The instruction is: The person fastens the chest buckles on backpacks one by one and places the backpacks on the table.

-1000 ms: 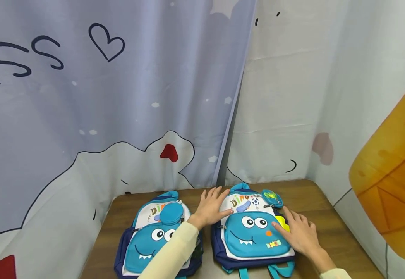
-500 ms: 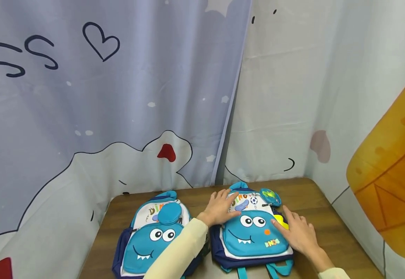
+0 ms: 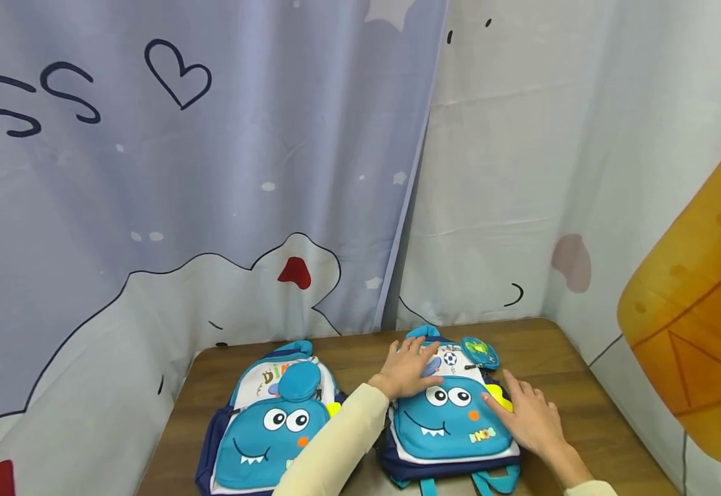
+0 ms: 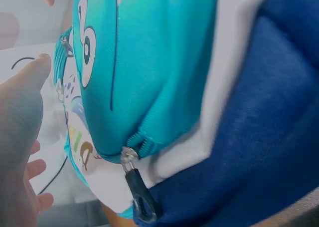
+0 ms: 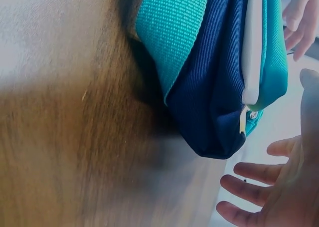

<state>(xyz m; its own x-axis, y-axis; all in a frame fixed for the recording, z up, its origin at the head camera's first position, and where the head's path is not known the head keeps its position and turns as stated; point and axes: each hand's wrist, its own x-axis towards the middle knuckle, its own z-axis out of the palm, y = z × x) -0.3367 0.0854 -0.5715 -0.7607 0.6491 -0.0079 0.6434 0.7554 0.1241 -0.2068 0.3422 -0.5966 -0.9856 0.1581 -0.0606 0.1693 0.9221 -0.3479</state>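
Observation:
Two blue dinosaur backpacks lie face up, side by side. My left hand (image 3: 405, 368) is spread over the upper left of the right backpack (image 3: 425, 420), covering part of its printed lettering. In the left wrist view, a dark zipper pull (image 4: 142, 197) hangs at a corner of its teal front pocket (image 4: 159, 62). At that backpack's right side, my right hand (image 3: 531, 417) has its fingers extended, the thumb overlapping the pocket's edge near a yellow patch (image 3: 498, 397). The left backpack (image 3: 255, 448) is partly hidden behind my left sleeve (image 3: 336, 441).
A wooden table (image 3: 574, 386) carries both bags. A round teal pouch (image 3: 299, 381) lies on the left backpack, and a round pouch with a green picture (image 3: 480, 352) on the right one. Printed curtains (image 3: 273, 172) hang behind the table.
My left hand has moved right over the top of the right backpack, uncovering more of the left one. The right hand stays nearly still beside the bag. The head view has shifted slightly.

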